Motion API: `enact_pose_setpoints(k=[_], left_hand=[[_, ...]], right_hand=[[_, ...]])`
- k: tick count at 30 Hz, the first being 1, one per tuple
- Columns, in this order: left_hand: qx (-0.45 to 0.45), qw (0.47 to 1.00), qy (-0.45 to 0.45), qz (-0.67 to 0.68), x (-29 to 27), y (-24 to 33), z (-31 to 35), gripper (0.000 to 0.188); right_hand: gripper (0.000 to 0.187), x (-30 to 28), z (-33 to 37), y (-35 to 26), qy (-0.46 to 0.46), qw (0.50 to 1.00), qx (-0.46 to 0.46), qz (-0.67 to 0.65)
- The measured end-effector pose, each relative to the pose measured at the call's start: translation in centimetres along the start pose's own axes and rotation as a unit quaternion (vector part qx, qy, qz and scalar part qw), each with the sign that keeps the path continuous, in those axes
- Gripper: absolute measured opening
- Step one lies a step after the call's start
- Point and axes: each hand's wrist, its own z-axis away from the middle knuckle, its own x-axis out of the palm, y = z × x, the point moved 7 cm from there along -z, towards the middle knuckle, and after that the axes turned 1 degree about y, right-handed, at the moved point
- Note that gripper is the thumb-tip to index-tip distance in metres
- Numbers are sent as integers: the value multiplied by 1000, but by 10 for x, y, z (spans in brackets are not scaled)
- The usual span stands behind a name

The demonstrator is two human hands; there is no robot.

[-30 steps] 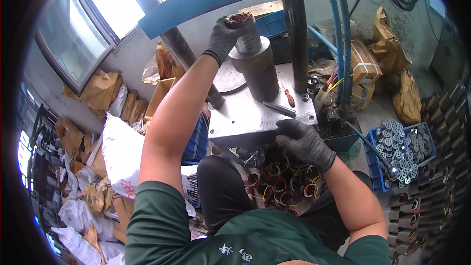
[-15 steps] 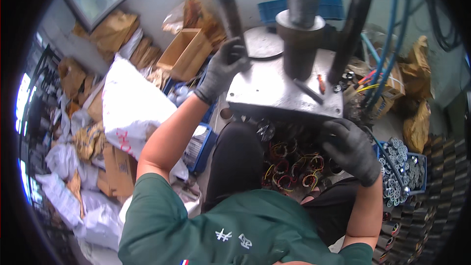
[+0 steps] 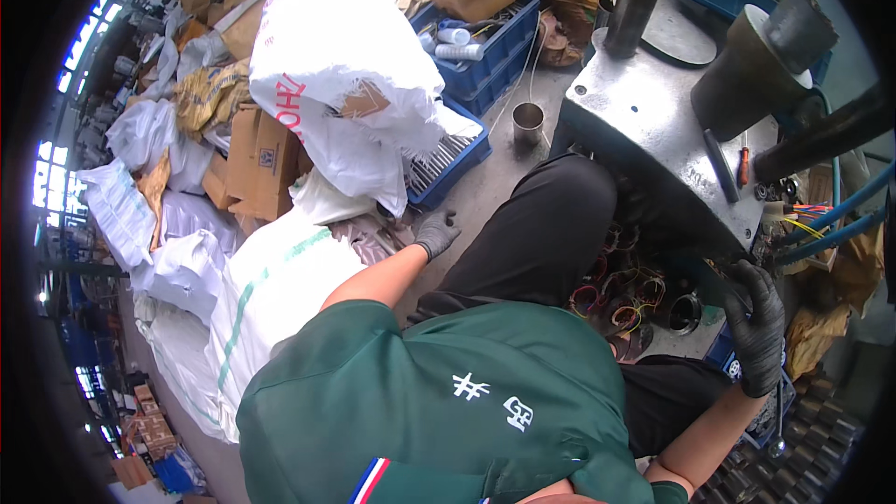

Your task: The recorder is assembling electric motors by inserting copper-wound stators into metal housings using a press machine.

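Crate [image 3: 459, 176], blue, holding thin metal pieces [image 3: 439, 161], sits just off 1 o'clock from the half-open left hand [image 3: 436, 235], its visible edge running 8-to-2 o'clock, well apart from the loosely open right hand [image 3: 758, 331], neither visibly gripping anything.

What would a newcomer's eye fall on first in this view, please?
Most likely the big white sack, dominating the upper left-centre. Next, at upper right, the dark stepped cylinder standing on a shiny metal plate. The gloved left hand shows below the sack, the gloved right hand near the plate's lower corner.
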Motion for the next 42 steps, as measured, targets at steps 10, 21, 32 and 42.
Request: enact_pose_setpoints(k=[10,21,32,42], left_hand=[[0,997,-55,-46,50,38,-53,65],[22,994,-65,-88,77,186,-235,91],[12,995,50,-88,58,166,-178,32],[108,914,155,358,-76,193,-90,23]], right_hand=[[34,1,-4,8,15,1000,-7,-4],[33,28,-29,19,7,1000,4,-1],[35,29,-19,40,7,997,70,-35],[39,23,-21,11,22,1000,-20,1]])
